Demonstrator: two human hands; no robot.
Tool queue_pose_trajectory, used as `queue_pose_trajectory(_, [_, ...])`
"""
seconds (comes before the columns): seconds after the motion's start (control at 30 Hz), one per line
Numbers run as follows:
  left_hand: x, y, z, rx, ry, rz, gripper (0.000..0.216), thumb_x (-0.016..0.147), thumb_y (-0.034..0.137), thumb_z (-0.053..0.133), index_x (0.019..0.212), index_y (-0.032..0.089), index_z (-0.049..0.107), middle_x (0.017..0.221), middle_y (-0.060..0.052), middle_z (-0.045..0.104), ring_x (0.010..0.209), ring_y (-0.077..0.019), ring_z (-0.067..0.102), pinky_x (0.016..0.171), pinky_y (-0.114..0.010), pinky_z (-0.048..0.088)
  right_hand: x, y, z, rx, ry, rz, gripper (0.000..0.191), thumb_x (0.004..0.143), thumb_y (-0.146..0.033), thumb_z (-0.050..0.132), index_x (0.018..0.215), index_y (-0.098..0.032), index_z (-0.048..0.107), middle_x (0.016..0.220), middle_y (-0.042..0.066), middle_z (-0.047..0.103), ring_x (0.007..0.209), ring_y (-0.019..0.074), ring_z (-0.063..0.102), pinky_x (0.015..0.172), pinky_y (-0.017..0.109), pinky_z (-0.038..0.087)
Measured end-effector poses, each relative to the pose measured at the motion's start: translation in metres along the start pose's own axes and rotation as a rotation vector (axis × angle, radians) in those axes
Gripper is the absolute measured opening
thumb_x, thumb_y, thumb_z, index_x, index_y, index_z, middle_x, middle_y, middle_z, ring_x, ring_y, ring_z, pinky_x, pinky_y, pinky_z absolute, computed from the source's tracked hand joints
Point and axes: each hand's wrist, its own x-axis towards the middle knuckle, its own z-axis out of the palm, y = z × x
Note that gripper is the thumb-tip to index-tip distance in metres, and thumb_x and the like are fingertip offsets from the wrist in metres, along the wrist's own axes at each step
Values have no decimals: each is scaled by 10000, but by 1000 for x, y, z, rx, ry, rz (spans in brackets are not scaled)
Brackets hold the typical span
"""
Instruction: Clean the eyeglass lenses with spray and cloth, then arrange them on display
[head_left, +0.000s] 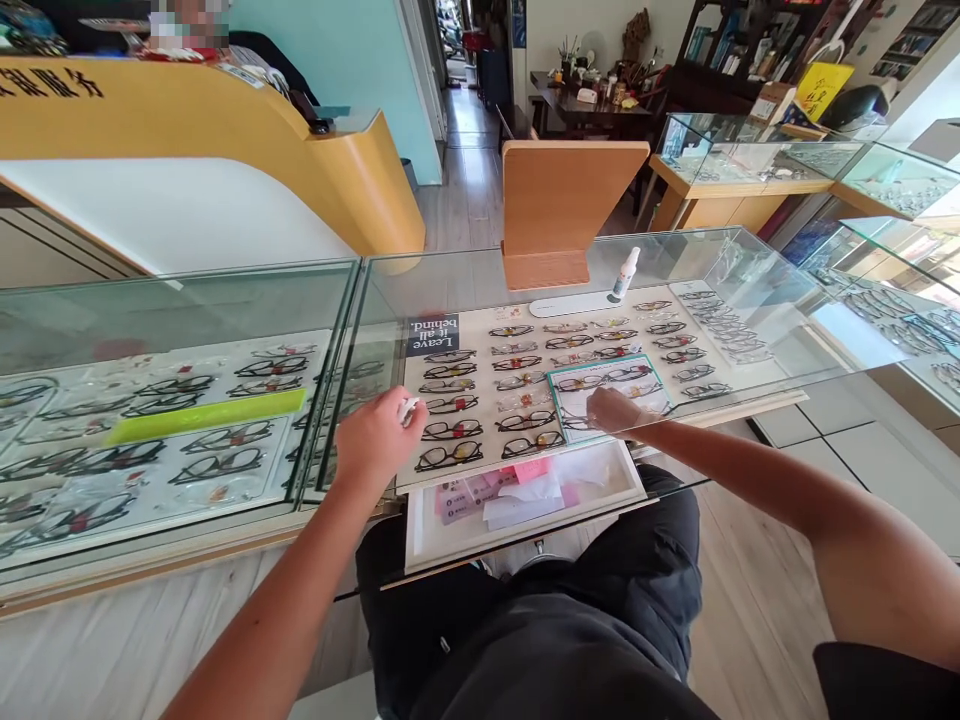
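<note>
I stand at a glass display case (pixel 525 265) with rows of eyeglasses (pixel 480 390) laid on a pale tray inside. My left hand (pixel 375 435) is closed on a small white thing, maybe a cloth or tissue, over the left end of the rows. My right hand (pixel 611 408) reaches into the case and rests with fingers curled on a teal-edged tray (pixel 607 385) that holds a few pairs. I cannot make out whether those fingers hold a pair. Just below my hands a shallow white drawer (pixel 525 500) stands pulled out with pink and white papers in it.
A white spray bottle (pixel 625 273) and a wooden mirror stand (pixel 562 215) sit on the case top. A second case to the left holds more glasses and a lime-green strip (pixel 206 415). An orange counter (pixel 225 130) with a person behind it stands far left; more cases at right.
</note>
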Motion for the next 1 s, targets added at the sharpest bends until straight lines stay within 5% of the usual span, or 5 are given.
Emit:
queue_pose_trajectory(0.17, [-6,5,-2,49,44,50,282,1040,417,519,977,223,714,958,-80,795,795,-243,691,620,-339,300,-24,-31,-9,22,-57,-44,193,1014,-314,745,1002,-137,820,1169,177,798,1219,329,712,982,395,552])
queue_pose_trajectory(0.57, [-56,10,-17,-2,62,42,287,1035,411,534,958,211,725,942,-93,798,823,-237,702,667,-315,349,-80,-88,-40,317,-31,-242,114,993,-251,790,1083,-200,838,1128,91,829,1117,240,754,966,333,560])
queue_pose_trajectory(0.73, [-69,12,-27,-6,18,17,275,1024,419,530,977,235,729,890,-69,779,814,-240,694,639,-317,312,-118,-120,-91,532,21,-454,65,1020,-255,758,1027,-229,817,1040,54,812,1017,203,736,902,311,564])
queue_pose_trajectory(0.9, [-34,3,-31,38,-94,-31,285,999,455,529,950,246,717,887,-81,773,767,-250,665,615,-330,273,-127,-96,-168,513,335,-511,190,1095,-328,649,1022,-229,795,1047,82,780,1053,234,701,956,375,547])
queue_pose_trajectory(1.0, [-5,-7,-24,59,-108,-95,312,988,471,515,933,243,720,873,-101,765,766,-265,656,603,-342,247,-106,-56,-184,326,444,-442,237,1088,-290,617,968,-202,801,994,100,772,1005,262,697,965,432,537])
